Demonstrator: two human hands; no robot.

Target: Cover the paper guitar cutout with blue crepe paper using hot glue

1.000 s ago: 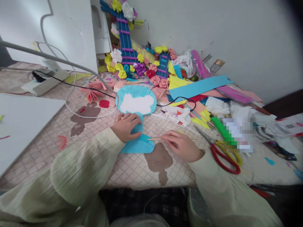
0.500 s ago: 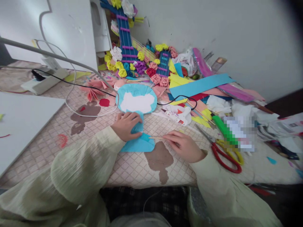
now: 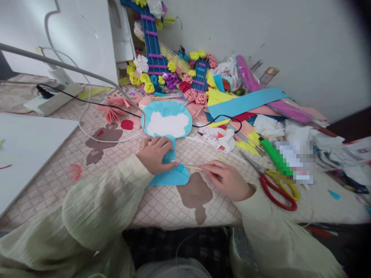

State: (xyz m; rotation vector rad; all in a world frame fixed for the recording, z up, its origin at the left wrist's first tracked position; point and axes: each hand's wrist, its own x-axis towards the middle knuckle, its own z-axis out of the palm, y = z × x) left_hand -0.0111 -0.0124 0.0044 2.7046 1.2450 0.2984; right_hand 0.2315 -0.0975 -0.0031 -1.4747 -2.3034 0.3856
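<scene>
Wall (image 3: 261,31), plain, pale grey, far side; upright white panel (image 3: 84,46), far left, light-glazed; table (image 3: 162,208), near, under diamond-patterned cloth (image 3: 130,152).

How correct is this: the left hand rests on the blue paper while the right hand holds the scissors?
Partly wrong: the right hand holds a thin stick, not the scissors, as the head view shows. The left hand does rest on the blue paper.
</scene>
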